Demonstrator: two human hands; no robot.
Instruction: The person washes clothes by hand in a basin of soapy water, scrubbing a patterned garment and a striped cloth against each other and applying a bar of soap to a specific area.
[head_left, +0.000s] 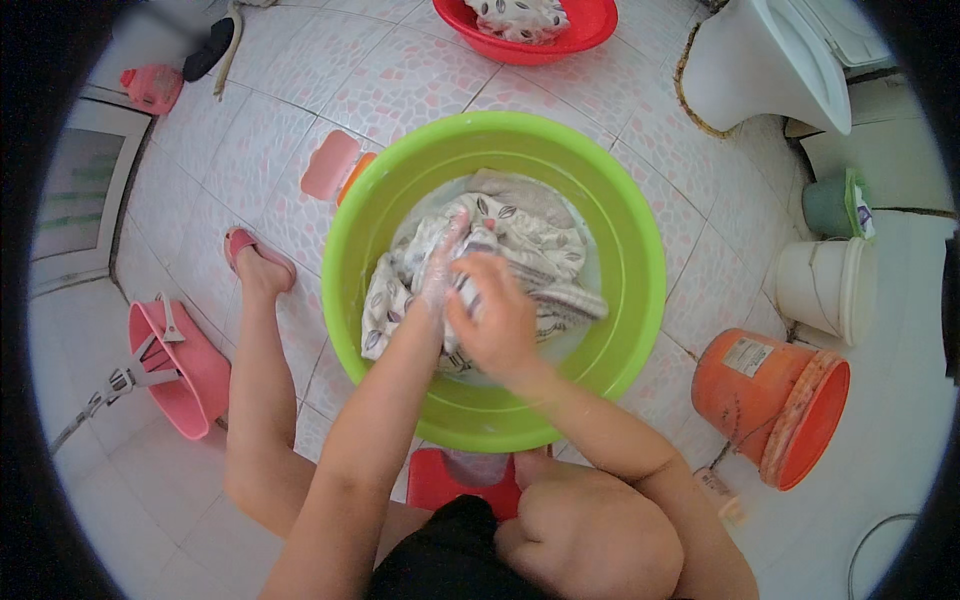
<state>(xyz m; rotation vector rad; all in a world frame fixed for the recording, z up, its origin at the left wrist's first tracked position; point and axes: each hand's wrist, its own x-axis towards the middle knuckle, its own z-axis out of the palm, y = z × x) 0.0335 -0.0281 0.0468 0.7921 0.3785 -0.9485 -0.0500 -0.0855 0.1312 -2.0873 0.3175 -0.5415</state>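
Note:
A large green plastic basin (645, 247) stands on the floor before me, with cloudy water and wet white cloth (551, 244) printed with leaves in it. My left hand (448, 259), wet and slightly sudsy, lies over the cloth with its fingers pointing away from me. Close on its right, my right hand (495, 311) is curled above a striped part (570, 298) of the cloth. Whether either hand grips cloth is hidden. A plain greyish cloth (521, 196) lies at the far side of the basin.
Beyond the basin stands a red basin (517, 52) holding printed cloth. An orange bucket (739, 390), a white bucket (814, 285) and a toilet (739, 67) are at the right. Left are a pink basin (202, 367) and a pink plastic box lid (330, 165). A red stool (431, 480) is below me.

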